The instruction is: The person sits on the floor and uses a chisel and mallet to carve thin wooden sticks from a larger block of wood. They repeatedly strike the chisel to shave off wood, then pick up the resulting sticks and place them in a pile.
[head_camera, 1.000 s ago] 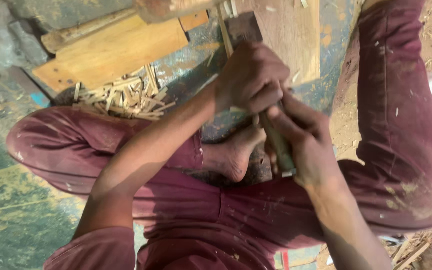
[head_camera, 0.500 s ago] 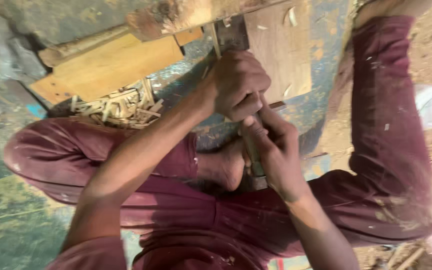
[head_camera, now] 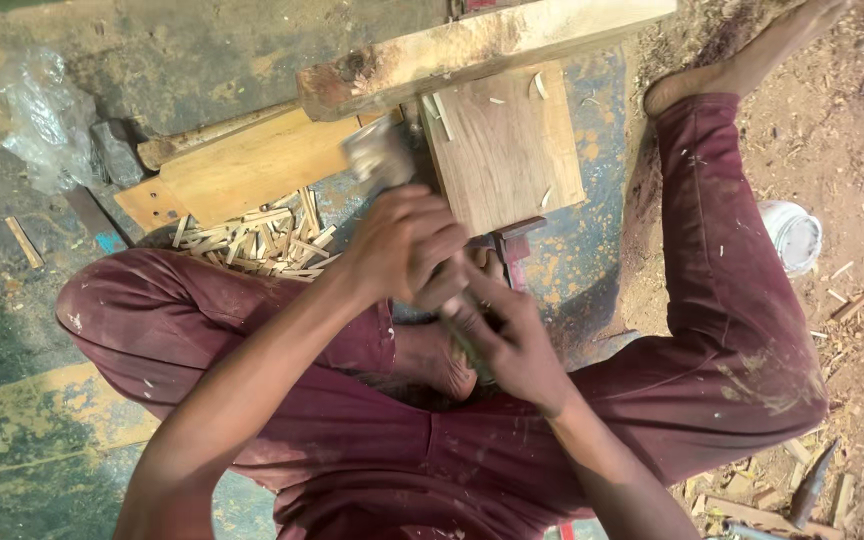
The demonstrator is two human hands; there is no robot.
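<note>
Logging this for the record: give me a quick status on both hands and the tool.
Left hand closed around a blurred blade. Right hand gripping the handle end. Blade over the wooden board; stick pile off to the side, nothing in the way.

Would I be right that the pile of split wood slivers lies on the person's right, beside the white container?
Not quite: in the head view the pile of wood slivers lies on the person's left, by the bent knee; the white container sits apart on the right, beyond the outstretched leg.
</note>
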